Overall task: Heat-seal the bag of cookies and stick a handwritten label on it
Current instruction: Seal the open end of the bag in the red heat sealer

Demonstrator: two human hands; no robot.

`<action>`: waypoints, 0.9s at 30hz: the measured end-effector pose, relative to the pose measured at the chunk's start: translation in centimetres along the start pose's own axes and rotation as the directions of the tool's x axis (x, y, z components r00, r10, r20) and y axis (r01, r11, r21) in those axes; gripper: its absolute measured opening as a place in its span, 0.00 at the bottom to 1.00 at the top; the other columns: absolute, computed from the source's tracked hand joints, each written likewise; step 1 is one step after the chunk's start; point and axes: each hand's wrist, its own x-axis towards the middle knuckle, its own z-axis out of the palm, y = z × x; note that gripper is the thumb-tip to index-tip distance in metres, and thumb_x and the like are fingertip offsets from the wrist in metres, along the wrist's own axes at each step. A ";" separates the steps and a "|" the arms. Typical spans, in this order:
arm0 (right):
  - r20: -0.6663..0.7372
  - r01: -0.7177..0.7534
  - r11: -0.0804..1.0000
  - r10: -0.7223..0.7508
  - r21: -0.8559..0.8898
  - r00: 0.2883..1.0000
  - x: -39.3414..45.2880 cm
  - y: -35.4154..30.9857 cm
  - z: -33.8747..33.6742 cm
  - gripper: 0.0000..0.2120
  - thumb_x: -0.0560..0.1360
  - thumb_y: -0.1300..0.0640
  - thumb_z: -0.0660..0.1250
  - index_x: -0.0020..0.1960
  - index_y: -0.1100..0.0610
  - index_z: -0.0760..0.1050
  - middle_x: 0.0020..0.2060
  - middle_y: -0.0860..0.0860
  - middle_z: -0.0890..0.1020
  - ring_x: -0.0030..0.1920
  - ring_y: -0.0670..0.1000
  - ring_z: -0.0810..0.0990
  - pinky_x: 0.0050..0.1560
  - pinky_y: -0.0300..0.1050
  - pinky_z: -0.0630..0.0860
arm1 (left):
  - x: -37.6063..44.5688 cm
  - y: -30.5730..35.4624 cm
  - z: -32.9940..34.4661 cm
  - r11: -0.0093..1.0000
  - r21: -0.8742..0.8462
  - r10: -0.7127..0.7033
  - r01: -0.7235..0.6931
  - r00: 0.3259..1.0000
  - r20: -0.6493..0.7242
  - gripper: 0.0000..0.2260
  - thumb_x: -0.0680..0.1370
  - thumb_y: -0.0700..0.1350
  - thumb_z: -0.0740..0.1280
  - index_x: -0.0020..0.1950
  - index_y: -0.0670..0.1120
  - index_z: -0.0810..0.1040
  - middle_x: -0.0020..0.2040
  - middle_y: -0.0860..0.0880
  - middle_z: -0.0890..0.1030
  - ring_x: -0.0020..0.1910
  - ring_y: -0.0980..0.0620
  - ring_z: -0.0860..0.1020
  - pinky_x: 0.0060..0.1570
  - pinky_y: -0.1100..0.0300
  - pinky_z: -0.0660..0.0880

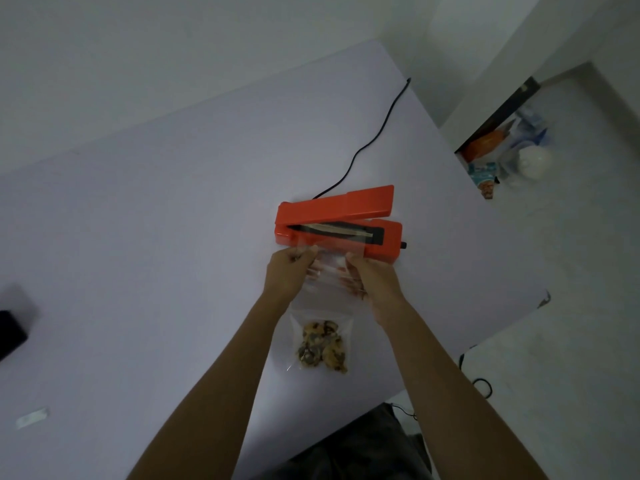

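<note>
A clear plastic bag [322,317] lies on the table with several chocolate-chip cookies [322,346] bunched at its near end. My left hand [289,271] pinches the bag's far left corner and my right hand [372,277] pinches its far right corner. The bag's open top edge rests on the sealing strip of an orange heat sealer [346,211], whose lid stands raised. A small white label [32,417] lies at the table's near left.
The sealer's black power cord [377,133] runs away to the far table edge. A black object [10,334] sits at the left edge of the white table [156,220]. A shelf with an orange item and bottles [509,150] stands to the right.
</note>
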 end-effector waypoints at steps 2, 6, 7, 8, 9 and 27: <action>0.001 0.001 1.000 -0.001 -0.007 1.000 0.1 0.0 0.1 0.06 0.75 0.56 0.69 0.41 0.58 0.81 0.33 0.51 0.84 0.33 0.49 0.82 0.39 0.42 0.80 | 0.2 -0.1 0.0 1.000 -0.003 0.006 -0.006 1.000 0.001 0.10 0.78 0.48 0.66 0.40 0.46 0.82 0.37 0.47 0.84 0.37 0.49 0.83 0.44 0.56 0.80; 0.007 0.000 1.000 0.000 -0.019 1.000 0.2 -0.1 0.1 0.07 0.75 0.55 0.70 0.42 0.59 0.82 0.35 0.53 0.85 0.34 0.50 0.82 0.40 0.44 0.81 | 0.3 -0.3 -0.1 1.000 -0.027 -0.004 0.004 1.000 0.013 0.11 0.77 0.51 0.67 0.41 0.45 0.83 0.39 0.46 0.85 0.36 0.50 0.83 0.45 0.55 0.81; 0.008 -0.002 1.000 0.002 -0.018 1.000 0.2 -0.1 0.1 0.07 0.75 0.55 0.70 0.42 0.59 0.82 0.35 0.53 0.85 0.34 0.50 0.82 0.40 0.44 0.80 | 0.4 -0.3 0.0 1.000 -0.025 -0.002 0.003 1.000 0.015 0.11 0.77 0.51 0.67 0.41 0.46 0.83 0.39 0.47 0.85 0.36 0.51 0.83 0.45 0.55 0.80; 0.007 -0.006 1.000 0.006 -0.016 1.000 0.1 -0.1 0.1 0.07 0.75 0.55 0.70 0.43 0.59 0.82 0.36 0.53 0.85 0.34 0.50 0.82 0.41 0.44 0.80 | 0.4 -0.3 0.0 1.000 -0.026 0.000 0.000 1.000 0.016 0.11 0.77 0.51 0.67 0.40 0.47 0.83 0.38 0.48 0.85 0.36 0.52 0.83 0.44 0.56 0.80; 0.009 -0.006 1.000 0.007 -0.010 1.000 -0.1 -0.1 0.1 0.08 0.75 0.54 0.70 0.45 0.59 0.82 0.36 0.53 0.85 0.34 0.50 0.82 0.42 0.45 0.80 | 0.4 -0.3 0.0 1.000 -0.030 0.000 0.001 1.000 0.017 0.11 0.77 0.51 0.67 0.40 0.47 0.82 0.38 0.48 0.85 0.35 0.52 0.83 0.44 0.56 0.80; -0.147 0.587 0.659 -0.714 -0.471 0.684 -8.4 -11.6 -4.7 0.13 0.75 0.39 0.65 0.46 0.48 0.77 0.34 0.48 0.82 0.36 0.44 0.79 0.35 0.27 0.71 | 0.5 0.0 0.4 1.000 -0.003 -0.027 0.027 1.000 0.006 0.10 0.78 0.51 0.66 0.43 0.46 0.82 0.38 0.49 0.85 0.37 0.48 0.83 0.49 0.49 0.81</action>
